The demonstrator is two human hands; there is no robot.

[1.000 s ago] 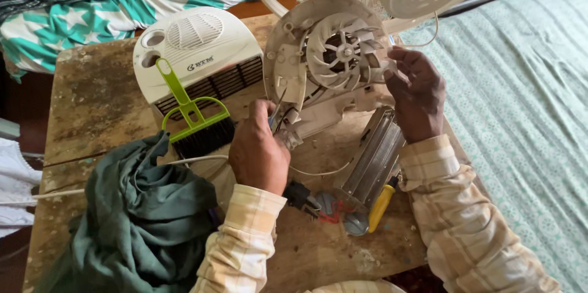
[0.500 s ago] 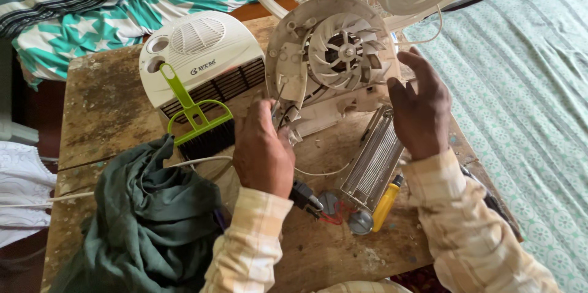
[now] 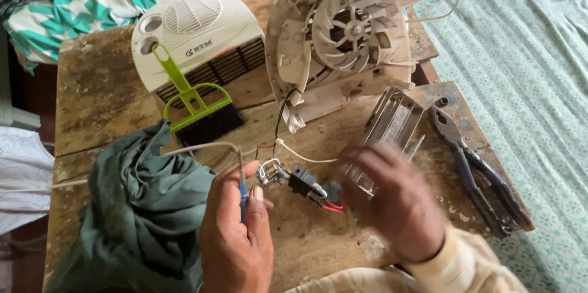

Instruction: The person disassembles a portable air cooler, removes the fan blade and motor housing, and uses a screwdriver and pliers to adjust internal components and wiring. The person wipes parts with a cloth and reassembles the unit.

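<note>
Both hands have dropped from the fan housing toward the near edge of the tabletop (image 3: 98, 94), leaving the open housing standing alone near the far edge. My left hand (image 3: 236, 238) now pinches a thin blue-handled tool (image 3: 243, 192), with a grey cable running from its top, upright between thumb and forefinger, fingers closed on it. The tool's tip stands just beside the small black switch (image 3: 302, 181), which lies on the bare wood near the middle of the near edge with red and black wires (image 3: 331, 207) trailing from it. My right hand (image 3: 392, 204) is blurred with movement; it hovers over the wires and the near end of the metal heating element frame (image 3: 392, 123), fingers curled downward, but whether they grip anything I cannot tell.

The opened fan housing (image 3: 343, 42), with its white impeller showing, stands tilted near the far edge, a white wire running from it down to the switch. A white fan heater cover (image 3: 190, 36) lies toward the far left, and a green dustpan brush (image 3: 196, 109) rests against its grille. Dark-handled pliers (image 3: 471, 164) lie along the right edge. A green cloth (image 3: 135, 213) is bunched at the near left corner, touching my left wrist.
</note>
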